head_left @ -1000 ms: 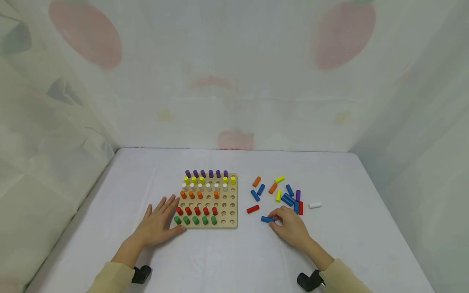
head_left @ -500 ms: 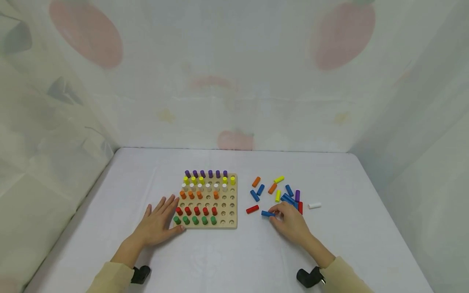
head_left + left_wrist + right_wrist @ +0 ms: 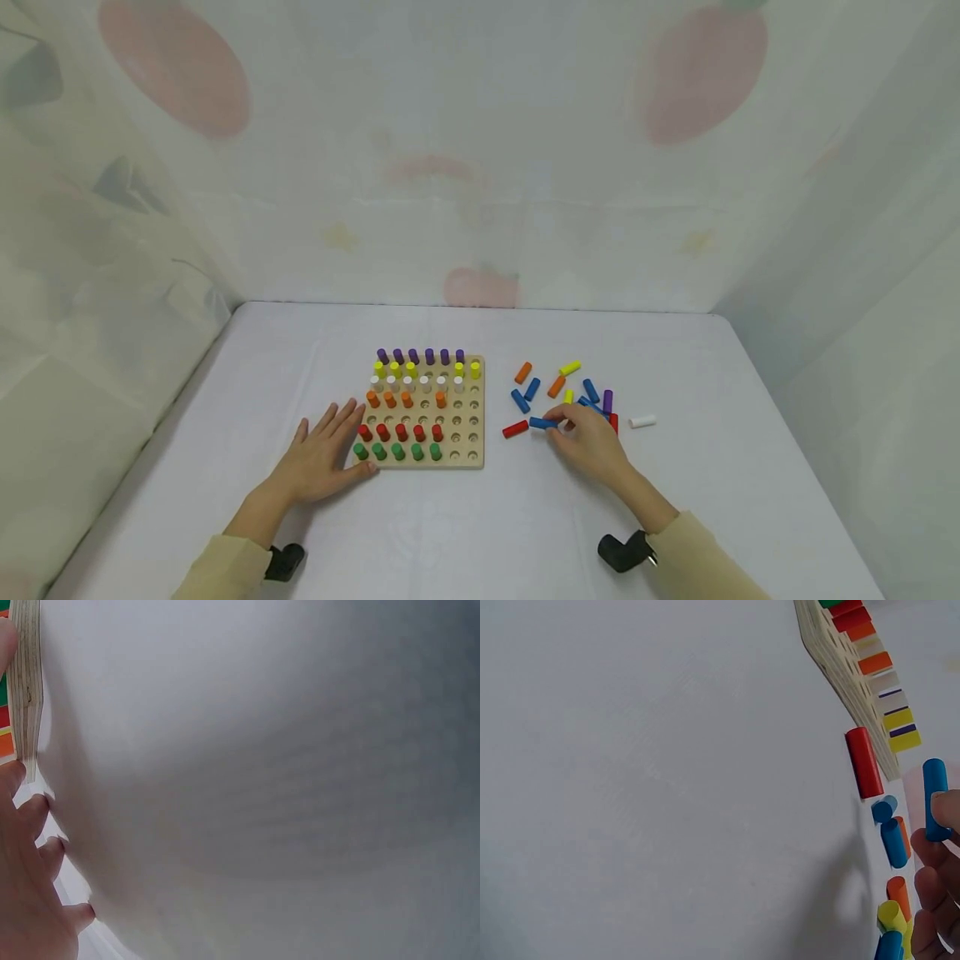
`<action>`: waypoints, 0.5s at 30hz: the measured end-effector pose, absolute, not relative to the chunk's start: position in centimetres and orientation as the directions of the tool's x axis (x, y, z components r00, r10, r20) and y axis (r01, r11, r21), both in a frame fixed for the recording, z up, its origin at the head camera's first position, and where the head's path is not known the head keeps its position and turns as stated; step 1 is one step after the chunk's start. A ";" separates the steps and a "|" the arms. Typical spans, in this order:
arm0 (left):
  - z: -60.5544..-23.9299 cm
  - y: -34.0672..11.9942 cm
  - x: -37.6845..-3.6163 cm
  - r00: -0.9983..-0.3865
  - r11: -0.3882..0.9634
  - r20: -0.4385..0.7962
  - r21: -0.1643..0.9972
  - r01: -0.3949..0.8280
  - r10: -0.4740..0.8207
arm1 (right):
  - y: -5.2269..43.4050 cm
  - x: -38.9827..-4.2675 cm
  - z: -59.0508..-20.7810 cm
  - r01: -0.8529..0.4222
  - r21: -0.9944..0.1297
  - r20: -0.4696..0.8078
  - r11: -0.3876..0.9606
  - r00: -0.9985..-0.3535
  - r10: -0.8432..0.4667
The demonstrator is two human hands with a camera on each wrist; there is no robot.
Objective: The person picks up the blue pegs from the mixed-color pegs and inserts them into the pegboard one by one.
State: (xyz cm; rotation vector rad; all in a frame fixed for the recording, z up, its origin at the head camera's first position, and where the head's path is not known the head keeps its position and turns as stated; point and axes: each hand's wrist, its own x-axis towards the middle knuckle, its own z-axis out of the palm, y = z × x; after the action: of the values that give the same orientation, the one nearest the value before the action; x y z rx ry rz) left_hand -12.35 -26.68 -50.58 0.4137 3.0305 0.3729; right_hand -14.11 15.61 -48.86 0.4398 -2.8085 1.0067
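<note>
A wooden pegboard point(image 3: 470, 458) lies left of centre on the table, with rows of purple, yellow, white, orange, red and green pegs standing in its holes. One row between the orange and the red holds no pegs. My left hand point(image 3: 318, 461) rests at the board's left edge, fingers spread, thumb at the near corner. My right hand point(image 3: 592, 443) pinches a blue peg point(image 3: 935, 796) between thumb and fingers, to the right of the board. In the head view that peg points left, close beside a loose red peg point(image 3: 515, 429).
Loose pegs lie scattered beyond the right hand: orange point(image 3: 523, 372), yellow point(image 3: 571, 367), several blue point(image 3: 520, 401), and a purple one point(image 3: 607, 401). A white peg point(image 3: 642, 422) lies farthest right. Fabric walls stand behind and at both sides of the white-covered table point(image 3: 465, 542).
My right hand has moved away from me and slightly left with the blue peg, which now sits near the loose red peg. The left hand stays in place.
</note>
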 end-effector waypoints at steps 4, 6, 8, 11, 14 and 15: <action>-50.6 -26.7 -12.4 -0.963 0.936 -0.034 0.245 0.252 0.268 | 15.2 -14.5 -48.7 -0.311 -0.608 0.210 0.730 -0.950 -0.230; -50.6 -26.7 -12.3 -0.963 0.936 -0.035 0.245 0.252 0.268 | 15.0 -14.6 -48.6 -0.310 -0.616 0.206 0.724 -0.951 -0.231; -50.5 -26.6 -12.3 -0.963 0.936 -0.037 0.248 0.250 0.267 | 14.7 -14.8 -48.5 -0.307 -0.628 0.201 0.715 -0.952 -0.233; -50.3 -26.5 -12.2 -0.963 0.936 -0.039 0.250 0.249 0.267 | 14.3 -15.1 -48.3 -0.308 -0.638 0.206 0.706 -0.951 -0.229; -50.1 -26.4 -12.1 -0.963 0.936 -0.036 0.250 0.249 0.266 | 13.8 -15.3 -48.1 -0.317 -0.642 0.222 0.698 -0.948 -0.227; -50.1 -26.4 -12.1 -0.963 0.935 -0.031 0.252 0.251 0.267 | 13.7 -15.4 -48.0 -0.320 -0.642 0.228 0.696 -0.947 -0.225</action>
State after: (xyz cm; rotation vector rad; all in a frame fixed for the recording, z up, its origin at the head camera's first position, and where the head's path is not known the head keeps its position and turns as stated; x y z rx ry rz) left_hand -12.13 -26.41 -50.06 0.4053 3.0258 0.3805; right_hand -15.39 13.65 -47.99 0.4477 -2.7712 1.0869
